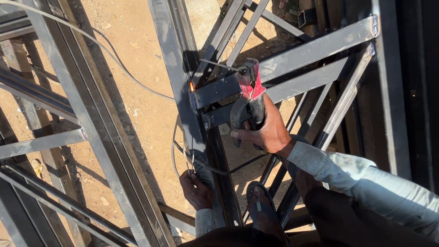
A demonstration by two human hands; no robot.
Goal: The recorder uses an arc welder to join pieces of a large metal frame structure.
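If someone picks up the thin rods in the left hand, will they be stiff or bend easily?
The thin rods look long and very slender, so they would probably flex a little and feel light. The left hand holds several loosely bunched, so they may slip apart. Resting against the steel frame, they could slide.

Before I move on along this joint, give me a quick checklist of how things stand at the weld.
1. Grip on electrode holder: right hand wraps its handle, ok.
2. Rod contact: the welding rod reaches the joint and a spark glows there, ok.
3. Left hand: low on the upright bar, holding spare rods, apart from the spark, ok.
4. Hand protection: both hands bare, not ok.
5. Foot: in an open sandal beside the frame, not ok.
6. Weld quality: cannot tell.
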